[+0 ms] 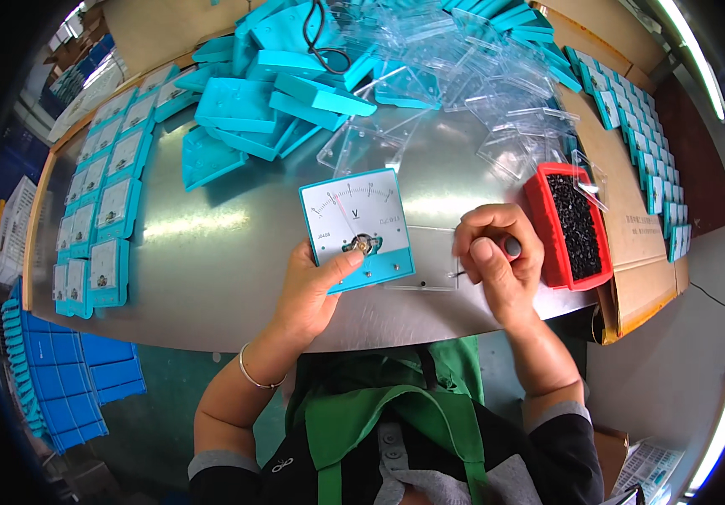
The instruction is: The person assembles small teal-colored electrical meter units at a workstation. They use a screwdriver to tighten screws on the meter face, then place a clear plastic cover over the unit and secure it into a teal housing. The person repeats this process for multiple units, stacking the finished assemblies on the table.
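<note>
My left hand (316, 286) grips a panel voltmeter (358, 220) by its lower left edge, thumb on the front near the open cut-out. The meter has a white dial with a needle, a turquoise case and screws along its bottom strip. To its right, my right hand (501, 257) is closed around a screwdriver (511, 246). The dark rounded handle end shows beside the fingers, and a thin shaft points left. Below that shaft, a clear plastic cover (426, 284) lies flat on the metal table (253, 252), partly behind the meter.
A red bin (548, 244) of small black parts stands right of my right hand. Turquoise cases (240, 105) and clear covers (506, 71) are heaped at the back. Rows of meters line the left (114, 202) and the cardboard at the right (653, 181).
</note>
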Motion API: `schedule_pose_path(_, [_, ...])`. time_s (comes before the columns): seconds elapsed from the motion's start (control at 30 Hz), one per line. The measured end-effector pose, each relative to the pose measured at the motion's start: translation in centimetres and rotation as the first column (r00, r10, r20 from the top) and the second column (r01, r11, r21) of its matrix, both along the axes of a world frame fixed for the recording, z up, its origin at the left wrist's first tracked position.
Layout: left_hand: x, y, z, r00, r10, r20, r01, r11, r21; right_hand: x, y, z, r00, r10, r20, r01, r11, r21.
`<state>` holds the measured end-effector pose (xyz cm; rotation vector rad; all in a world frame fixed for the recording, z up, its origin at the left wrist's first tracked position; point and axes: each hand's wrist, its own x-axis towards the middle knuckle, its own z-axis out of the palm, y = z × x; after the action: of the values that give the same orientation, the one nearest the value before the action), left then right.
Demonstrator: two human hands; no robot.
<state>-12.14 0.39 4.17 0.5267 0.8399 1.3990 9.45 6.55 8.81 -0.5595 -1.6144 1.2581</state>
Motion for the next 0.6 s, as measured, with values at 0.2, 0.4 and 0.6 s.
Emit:
schedule_pose_path(0.2, [-0.6, -1.2, -0.5, 0.997, -0.079, 0.015, 0.078, 0.995, 0.060, 3.2, 0.8, -2.1, 0.531, -0.250, 0.810, -0.286, 0.847, 0.448])
schedule_pose_path(0.4, [-0.2, -1.4, -0.2, 0.991, -0.122, -0.060, 0.124, 0.991, 0.039, 4.7, 0.6, -0.2, 0.741, -0.139, 0.657, 0.087, 0.990, 0.112])
schedule_pose_path(0.6, [1.6, -1.1, -1.4, 0.902, -0.262, 0.342, 0.290, 0.957, -0.032, 2.4, 0.4, 0.9, 0.809, 0.044, 0.585, -0.127, 0.987, 0.102])
